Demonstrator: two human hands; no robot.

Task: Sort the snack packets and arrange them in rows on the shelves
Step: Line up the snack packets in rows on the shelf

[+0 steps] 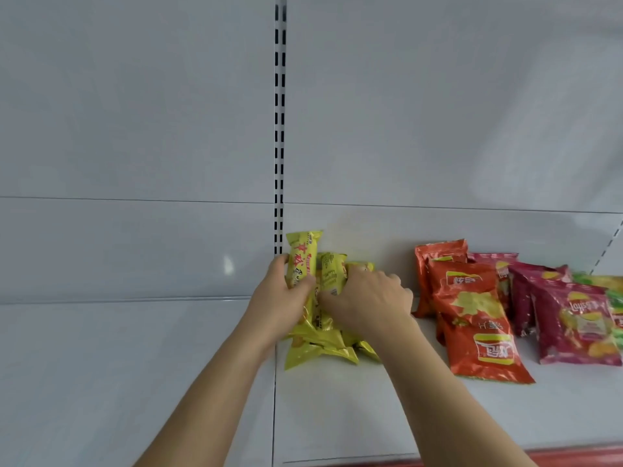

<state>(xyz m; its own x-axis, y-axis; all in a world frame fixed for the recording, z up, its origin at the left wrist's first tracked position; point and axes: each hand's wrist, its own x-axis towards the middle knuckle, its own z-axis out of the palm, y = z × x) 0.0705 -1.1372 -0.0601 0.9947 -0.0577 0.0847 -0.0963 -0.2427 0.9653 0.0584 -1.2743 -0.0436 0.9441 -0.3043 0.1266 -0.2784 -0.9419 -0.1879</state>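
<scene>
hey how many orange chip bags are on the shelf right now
3 orange chip bags: one flat in front, one leaning behind it, one upright at the back. More may be hidden behind them.

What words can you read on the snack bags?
"Lay's": purple bag, upside down.
Red bag: Chinese logo and words, upside down, too blurred to read surely.
Yellow packets, held by left hand and right hand: red Chinese characters, blurred.
Green bag: nothing readable.

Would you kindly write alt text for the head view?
Left hand and right hand grip a cluster of yellow foil snack packets on a white metal shelf; orange-red crisp bags and magenta crisp bags lie further right.
</scene>
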